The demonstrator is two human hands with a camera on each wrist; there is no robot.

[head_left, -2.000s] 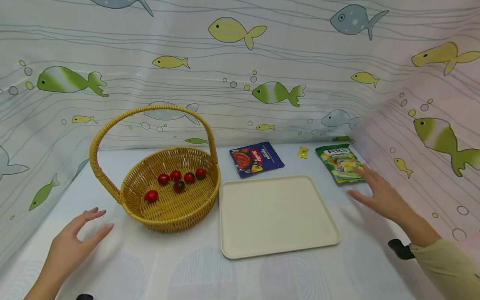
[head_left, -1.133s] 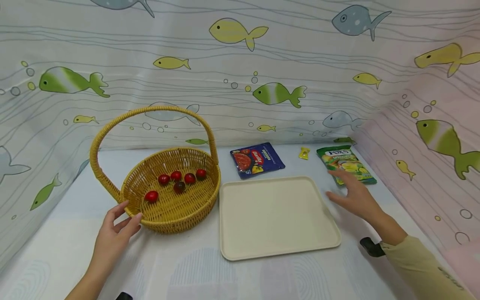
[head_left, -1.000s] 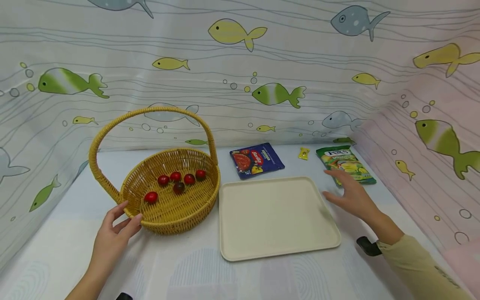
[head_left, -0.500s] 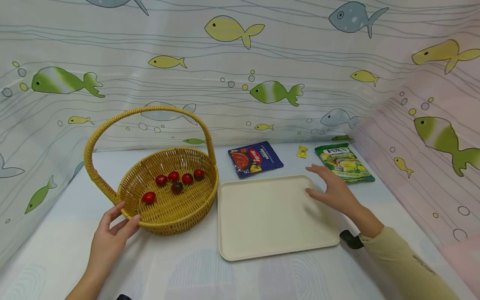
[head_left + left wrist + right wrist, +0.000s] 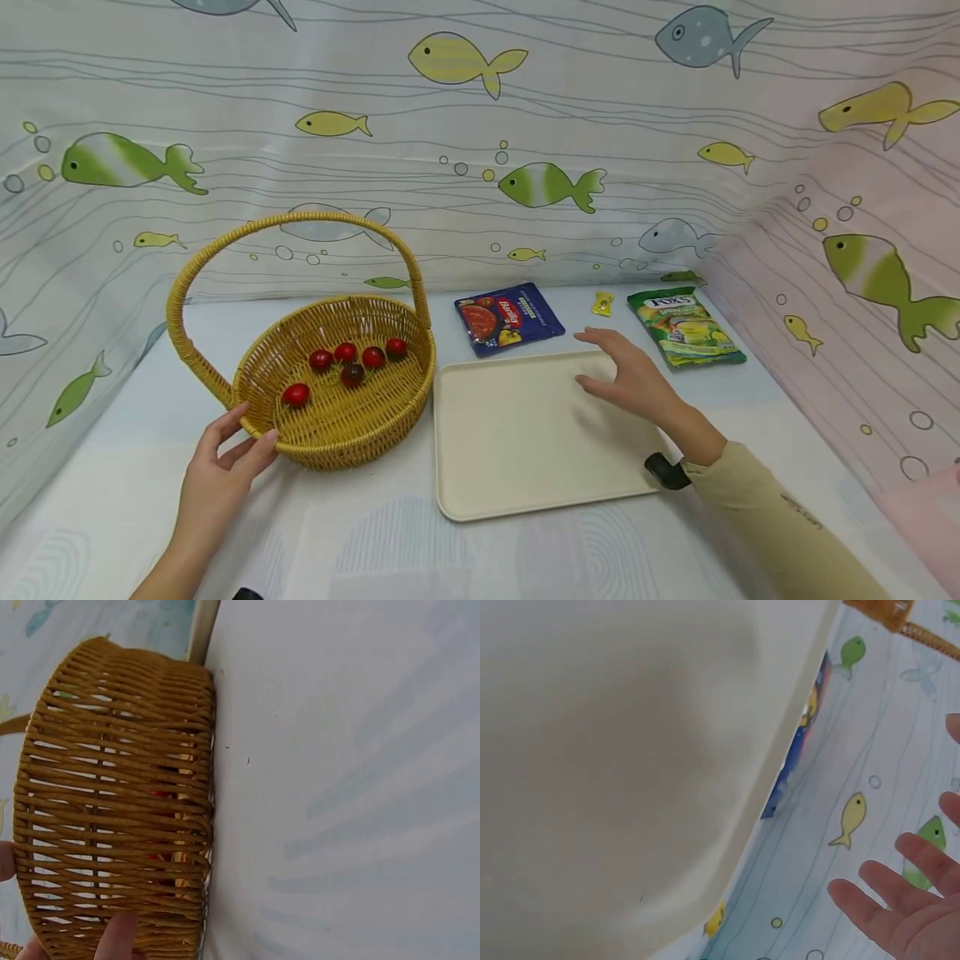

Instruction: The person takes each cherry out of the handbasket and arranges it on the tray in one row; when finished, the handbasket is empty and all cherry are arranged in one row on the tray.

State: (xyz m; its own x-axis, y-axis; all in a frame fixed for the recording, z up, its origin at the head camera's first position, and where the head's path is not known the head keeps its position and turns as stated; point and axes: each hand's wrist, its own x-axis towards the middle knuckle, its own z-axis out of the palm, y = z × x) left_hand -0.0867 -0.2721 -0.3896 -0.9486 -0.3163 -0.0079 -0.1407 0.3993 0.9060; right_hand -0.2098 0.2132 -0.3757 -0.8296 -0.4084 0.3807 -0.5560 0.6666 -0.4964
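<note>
My left hand (image 5: 217, 479) holds the near left side of a yellow wicker basket (image 5: 360, 446) with a tall arched handle. In the left wrist view, a fingertip (image 5: 120, 936) lies on the woven wall and another is at the rim. Inside the basket lie several small, round, shiny fruits (image 5: 296, 395), mostly red with darker ones among them. My right hand (image 5: 633, 383) hovers over the right part of a cream rectangular tray (image 5: 510, 450), fingers spread and thumb apart, holding nothing. The right wrist view shows those spread fingers beyond the tray's edge.
Behind the tray lies a dark blue Barilla pouch (image 5: 510, 318). A small yellow wrapped candy (image 5: 602, 303) sits to its right, then a green FOX'S bag (image 5: 686, 327). A fish-print cloth wall (image 5: 450, 167) rises at the back and sides.
My left hand has moved right and taken hold of the basket's side. My right hand has swept left from beside the green bag to over the tray. The basket and fruits stay in place.
</note>
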